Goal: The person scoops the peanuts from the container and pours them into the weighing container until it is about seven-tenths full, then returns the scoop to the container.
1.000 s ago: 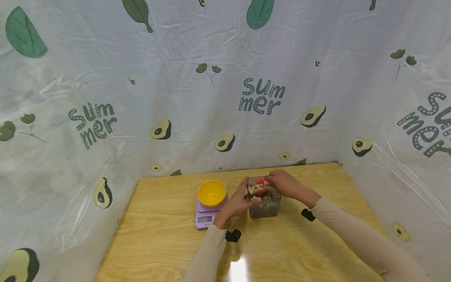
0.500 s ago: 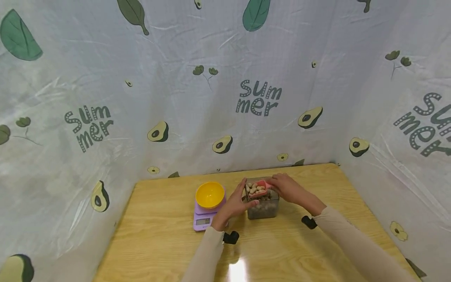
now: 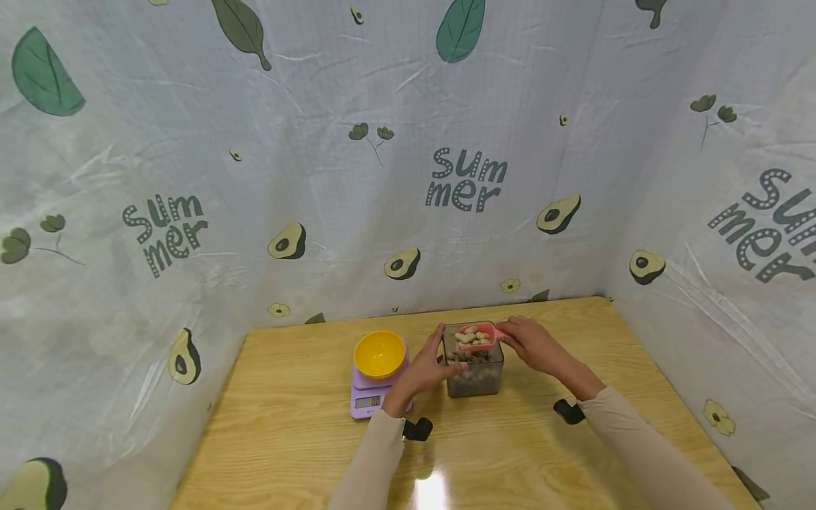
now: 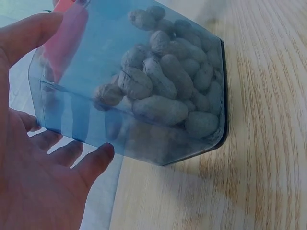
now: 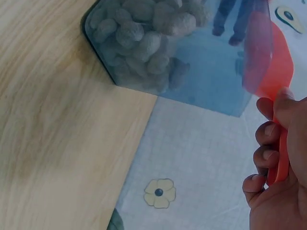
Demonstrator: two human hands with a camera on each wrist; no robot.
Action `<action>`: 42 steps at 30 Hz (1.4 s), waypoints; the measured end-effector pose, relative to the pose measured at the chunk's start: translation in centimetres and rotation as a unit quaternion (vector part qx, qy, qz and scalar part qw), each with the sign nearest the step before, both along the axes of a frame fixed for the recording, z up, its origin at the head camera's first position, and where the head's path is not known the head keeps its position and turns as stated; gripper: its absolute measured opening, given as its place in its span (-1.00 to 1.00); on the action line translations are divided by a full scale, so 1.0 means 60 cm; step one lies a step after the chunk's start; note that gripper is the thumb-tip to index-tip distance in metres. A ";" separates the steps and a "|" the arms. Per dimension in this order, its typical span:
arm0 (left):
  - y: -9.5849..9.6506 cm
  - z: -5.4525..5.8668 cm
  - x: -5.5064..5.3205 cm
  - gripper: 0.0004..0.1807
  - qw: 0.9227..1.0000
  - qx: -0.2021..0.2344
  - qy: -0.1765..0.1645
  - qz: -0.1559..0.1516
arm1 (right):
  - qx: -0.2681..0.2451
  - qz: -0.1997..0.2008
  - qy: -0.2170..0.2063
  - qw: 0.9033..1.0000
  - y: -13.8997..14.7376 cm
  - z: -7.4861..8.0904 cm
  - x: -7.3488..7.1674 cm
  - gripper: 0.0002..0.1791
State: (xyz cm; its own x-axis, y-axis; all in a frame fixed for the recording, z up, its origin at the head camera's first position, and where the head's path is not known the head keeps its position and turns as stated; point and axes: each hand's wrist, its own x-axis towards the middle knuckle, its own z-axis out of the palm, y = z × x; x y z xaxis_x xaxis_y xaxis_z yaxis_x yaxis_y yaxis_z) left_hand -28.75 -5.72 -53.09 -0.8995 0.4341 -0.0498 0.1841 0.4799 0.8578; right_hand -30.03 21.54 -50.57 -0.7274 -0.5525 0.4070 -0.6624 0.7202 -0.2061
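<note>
A clear, dark-tinted plastic container (image 3: 474, 384) of unshelled peanuts (image 4: 168, 91) stands on the table. My left hand (image 3: 428, 370) grips its left side, thumb on the front wall and fingers along the side; the left wrist view shows the same hand (image 4: 43, 177) around the upper wall. The right hand (image 3: 537, 346) holds a red scoop (image 3: 489, 331) by its handle, fingers curled round it in the right wrist view. Peanuts (image 3: 472, 337) fill the scoop, which is level at the container's opening, over the peanuts below.
Left of the container, a yellow bowl (image 3: 381, 354) sits on a purple kitchen scale (image 3: 370, 384) with a small display. The wooden table (image 3: 299, 397) ends at a printed white curtain (image 3: 344, 283) behind and at the sides.
The right hand has lifted the scoop from among the peanuts, levelled it with peanuts inside, and shifted it slightly right. The left hand has stayed on the container.
</note>
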 end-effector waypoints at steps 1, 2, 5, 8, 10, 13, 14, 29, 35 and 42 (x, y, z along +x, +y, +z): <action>0.001 0.000 0.001 0.19 1.000 0.011 -0.001 -0.001 | -0.001 -0.002 -0.001 1.000 0.002 0.001 0.001 -0.74; 0.002 0.001 0.002 0.19 1.000 0.021 -0.003 0.000 | -0.002 -0.003 -0.001 1.000 0.004 0.003 0.001 -0.74; 0.002 0.006 0.004 0.19 0.999 0.045 0.005 0.008 | 0.000 -0.001 0.005 1.000 0.006 0.013 0.002 -0.73; -0.003 0.020 0.007 0.14 0.998 0.048 0.025 0.024 | -0.003 0.002 0.005 1.000 0.003 0.025 0.004 -0.73; -0.009 0.031 0.008 0.11 0.997 0.045 0.044 0.036 | -0.003 0.002 0.004 1.000 0.000 0.032 0.004 -0.72; -0.026 0.049 0.013 0.07 0.995 0.048 0.073 0.051 | -0.007 0.002 -0.002 1.000 -0.009 0.040 0.003 -0.71; -0.033 0.053 0.015 0.06 0.994 0.048 0.087 0.055 | -0.007 0.002 -0.006 1.000 -0.013 0.041 0.003 -0.71; -0.166 0.062 0.025 0.09 0.978 -0.030 0.157 0.136 | -0.037 0.032 -0.028 0.998 -0.111 0.067 -0.012 -0.69; -0.198 0.038 0.023 0.19 0.981 -0.063 0.104 0.148 | -0.044 0.050 -0.062 0.996 -0.152 0.062 -0.026 -0.67; -0.219 -0.001 0.016 0.26 0.983 -0.108 0.052 0.140 | -0.017 0.038 -0.106 0.994 -0.191 0.050 -0.046 -0.65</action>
